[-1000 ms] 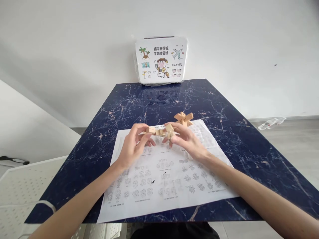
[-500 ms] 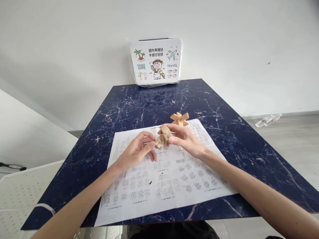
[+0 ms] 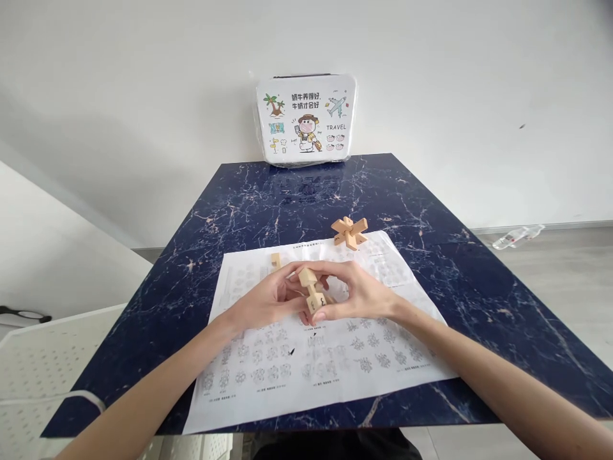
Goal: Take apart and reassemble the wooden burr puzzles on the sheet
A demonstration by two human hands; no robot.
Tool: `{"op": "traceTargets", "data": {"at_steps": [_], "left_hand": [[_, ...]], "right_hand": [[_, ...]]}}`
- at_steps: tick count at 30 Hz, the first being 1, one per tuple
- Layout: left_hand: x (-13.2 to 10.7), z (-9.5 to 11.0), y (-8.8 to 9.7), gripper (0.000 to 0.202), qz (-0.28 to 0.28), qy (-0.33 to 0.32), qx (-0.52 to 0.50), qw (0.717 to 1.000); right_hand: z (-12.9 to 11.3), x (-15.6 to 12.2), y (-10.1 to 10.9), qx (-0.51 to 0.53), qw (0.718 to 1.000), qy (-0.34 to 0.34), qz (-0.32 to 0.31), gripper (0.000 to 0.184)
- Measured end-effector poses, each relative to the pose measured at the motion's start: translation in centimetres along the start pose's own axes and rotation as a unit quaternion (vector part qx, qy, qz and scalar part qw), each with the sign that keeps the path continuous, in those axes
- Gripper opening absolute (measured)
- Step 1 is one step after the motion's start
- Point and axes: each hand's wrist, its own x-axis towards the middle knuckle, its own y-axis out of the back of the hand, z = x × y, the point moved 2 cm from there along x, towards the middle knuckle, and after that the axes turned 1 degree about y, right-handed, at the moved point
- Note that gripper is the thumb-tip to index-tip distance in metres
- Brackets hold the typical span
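Leftward, the left hand (image 3: 263, 308) closes its fingertips on a cluster of pale wooden notched puzzle blocks (image 3: 312, 292), held just above the white printed diagram sheet (image 3: 306, 377) on the dark blue marbled counter (image 3: 239, 204). The right hand (image 3: 359, 299) pinches the same cluster from the other side. Farther right, a star-shaped pale wooden puzzle (image 3: 350, 231) rests at the sheet's far edge.
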Motion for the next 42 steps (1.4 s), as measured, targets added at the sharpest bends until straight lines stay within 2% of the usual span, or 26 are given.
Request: {"op": "traceTargets", "data": {"at_steps": [5,13,16,20,25,32,39,42], "left_hand": [[0.0,-0.6,0.3,0.046,0.025,0.017,-0.018,0.999],[0.2,-1.2,0.7,0.038,0.056,0.018,-0.069,0.996],[0.3,-1.1,0.7,0.035,0.053,0.018,-0.086,0.995],[0.3,-1.1,0.9,0.043,0.054,0.021,-0.114,0.992],[0.2,-1.6,1.2,0.043,0.065,0.034,-0.127,0.989],[0.4,-1.3,1.2,0.046,0.093,0.020,-0.134,0.986],[0.2,-0.5,1.0,0.038,0.135,0.013,-0.069,0.988],[0.2,-0.4,0.9,0.040,0.171,0.003,-0.053,0.984]], "right_hand": [[0.0,-0.2,0.1,-0.074,0.997,0.016,0.030,0.076],[-0.2,-0.2,-0.2,-0.139,0.981,0.101,0.085,0.074],[-0.2,-0.2,-0.3,-0.144,0.981,0.107,0.080,0.073],[-0.2,-0.3,-0.5,-0.126,0.984,0.108,0.071,0.073],[-0.4,-0.1,-0.6,-0.108,0.984,0.129,0.066,0.074],[-1.1,0.3,-0.8,-0.067,0.991,0.108,0.045,0.066],[-0.9,0.1,-0.5,-0.014,0.999,0.030,0.029,0.064],[-0.4,0.1,-0.2,0.020,0.998,0.032,0.043,0.069]]}}
